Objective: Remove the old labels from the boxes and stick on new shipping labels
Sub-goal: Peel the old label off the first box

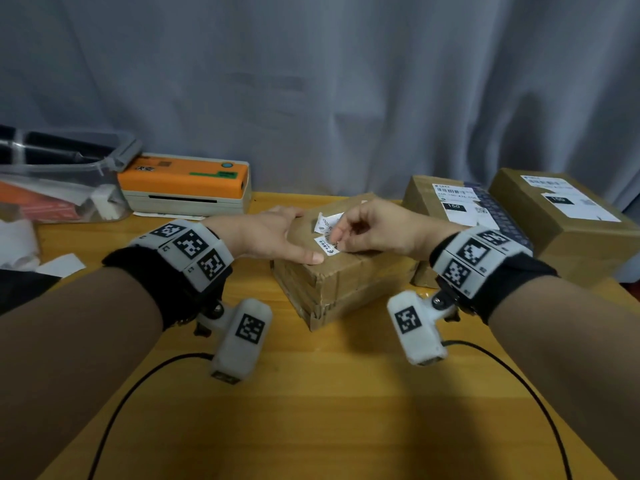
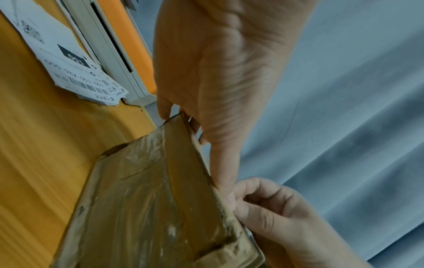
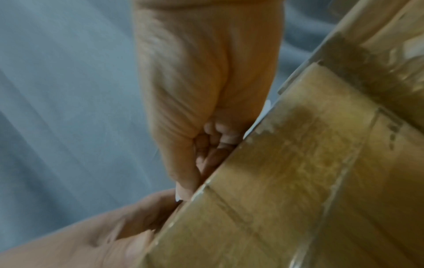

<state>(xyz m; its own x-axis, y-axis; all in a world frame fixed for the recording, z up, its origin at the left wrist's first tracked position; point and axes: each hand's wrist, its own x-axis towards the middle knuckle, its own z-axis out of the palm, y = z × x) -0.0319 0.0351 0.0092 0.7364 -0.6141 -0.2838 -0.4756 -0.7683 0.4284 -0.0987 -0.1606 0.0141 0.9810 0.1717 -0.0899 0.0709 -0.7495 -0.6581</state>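
From the head view, mid-peel: right hand (image 1: 372,233) pinching the torn old label (image 1: 327,244) on the near box (image 1: 341,271) at the table (image 1: 311,393) centre, left hand (image 1: 273,237) flat and straight-fingered holding it down. From the left wrist, only palm and box side, label hidden. From the right wrist, blurred curled fingers (image 3: 220,137); next, probably a slow low pull.

The box (image 1: 346,271) is brown cardboard, and its torn label (image 1: 327,244) is white with black print. The printer (image 1: 187,183) is orange and cream, the table (image 1: 311,410) yellow wood, the curtain (image 1: 346,81) grey-blue.
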